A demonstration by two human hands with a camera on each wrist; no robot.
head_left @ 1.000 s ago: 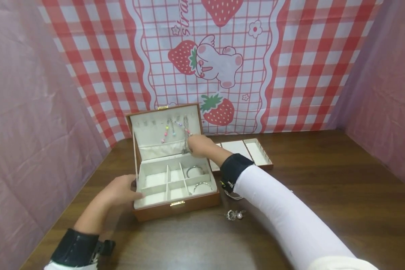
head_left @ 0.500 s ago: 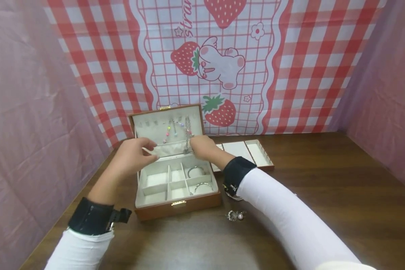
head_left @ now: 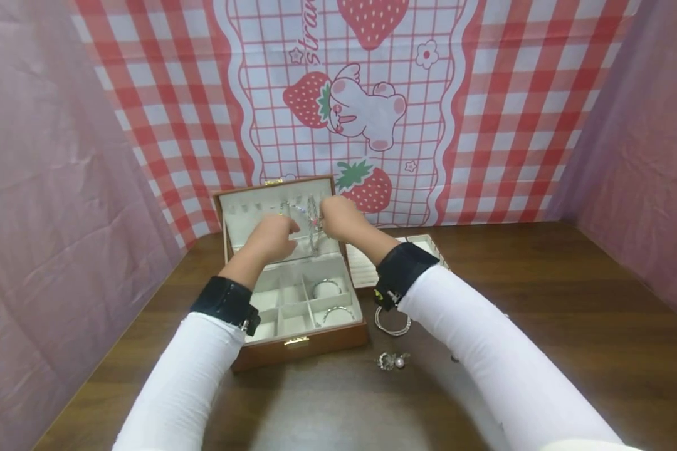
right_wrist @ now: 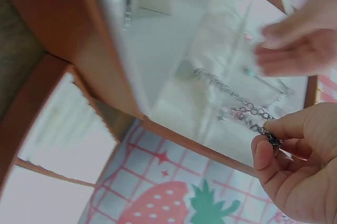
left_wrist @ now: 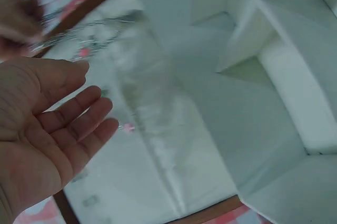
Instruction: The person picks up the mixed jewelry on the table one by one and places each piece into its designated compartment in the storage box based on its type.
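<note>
A brown jewelry box [head_left: 330, 340] stands with its lid [head_left: 245, 220] raised, showing a cream lining with a row of hooks. My right hand [head_left: 341, 218] is at the lid's right side; in the right wrist view its thumb and fingers pinch a silver chain necklace [right_wrist: 226, 91], whose lower end hangs across the lining. My left hand [left_wrist: 58, 129] hovers before the lid, fingers loosely bent with nothing in them. Behind it hangs a colourful beaded necklace, its pink bead [left_wrist: 128, 127] just past the fingertips. Two silver bracelets [head_left: 338, 308] lie in the box's right compartments.
A brown-edged cream tray [head_left: 363, 268] lies on the table right of the box, partly under my right forearm. A silver bangle [head_left: 392, 331] and a small cluster of jewelry with a pearl [head_left: 392, 361] rest nearer. A checked strawberry cloth [head_left: 372, 94] hangs behind.
My left hand has left the box's left side and come up and right, in front of the lid. My right hand, with the chain necklace, has risen slightly along the lid's right side.
</note>
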